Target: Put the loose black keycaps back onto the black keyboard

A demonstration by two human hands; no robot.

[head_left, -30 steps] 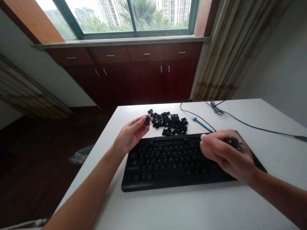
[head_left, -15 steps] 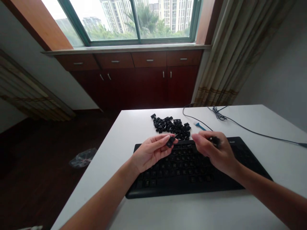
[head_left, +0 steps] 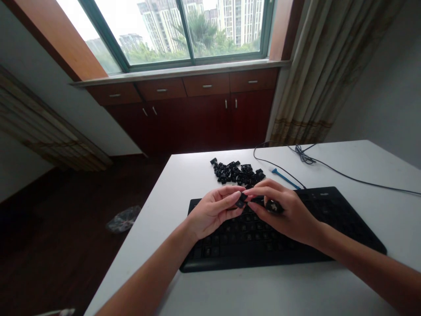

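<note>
Over the keyboard, my left hand (head_left: 215,210) pinches a small black keycap (head_left: 240,202) between thumb and fingers. My right hand (head_left: 284,208) is closed around a dark tool with a round end (head_left: 273,206) facing me; its other end is hidden, so its kind is unclear. The right fingertips meet the keycap from the right. Beneath both hands lies a black keyboard (head_left: 243,259), with most of its caps removed on the visible left part. A pile of loose black keycaps (head_left: 235,173) sits just behind it.
A blue stick-like tool (head_left: 285,177) lies behind the keyboard, near a black cable (head_left: 348,176) that runs across the white table (head_left: 263,289). On the floor to the left is a clear plastic bag (head_left: 124,219). Wooden cabinets (head_left: 197,118) stand beyond the table.
My right hand has moved left and its fingertips have come to the keycap held in my left hand. The view has shifted slightly.
</note>
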